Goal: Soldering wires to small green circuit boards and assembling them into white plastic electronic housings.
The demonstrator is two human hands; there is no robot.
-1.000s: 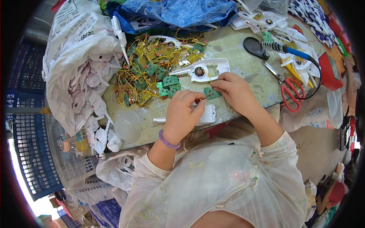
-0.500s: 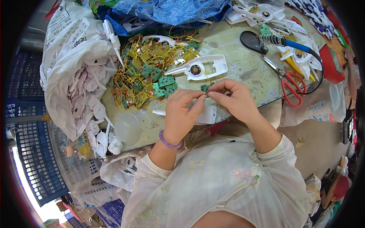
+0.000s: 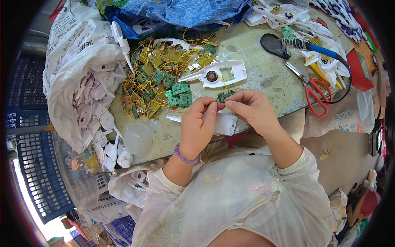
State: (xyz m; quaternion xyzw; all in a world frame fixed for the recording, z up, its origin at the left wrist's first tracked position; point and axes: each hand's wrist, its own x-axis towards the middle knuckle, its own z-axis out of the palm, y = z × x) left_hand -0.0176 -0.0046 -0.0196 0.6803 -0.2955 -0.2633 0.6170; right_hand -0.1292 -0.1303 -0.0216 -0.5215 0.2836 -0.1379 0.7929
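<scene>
- blue crates [image 3: 39,164] are standing at the far left, beside a greenish table [image 3: 247,47] that is carrying crowded work.
- a white sack [image 3: 61,61] is gaping toward the table, showing pale plastic parts [image 3: 87,92].
- a translucent tub [image 3: 138,140] is sitting near the front edge, just below a heap of wired boards [image 3: 158,77].
- the left hand [image 3: 198,122] is pinching thumb and forefinger together; whether a thin wire is lying between them, i cannot tell.
- a white frame [image 3: 214,84] is lying flat just beyond the fingertips.
- a small green circuit board [image 3: 224,97] is resting at the fingertips, above the table; it is probably feeling light and stiff, with fragile joints, so its bare edges are offering the safest hold, and any leads are needing gentle handling.
- a white casing [image 3: 225,124] is lying below the hands.
- the right hand [image 3: 252,109] is gripping the board's near edge between thumb and forefinger.
- red-handled scissors [image 3: 316,96] and a blue-handled soldering iron [image 3: 323,50] are lying well apart, to the right.
</scene>
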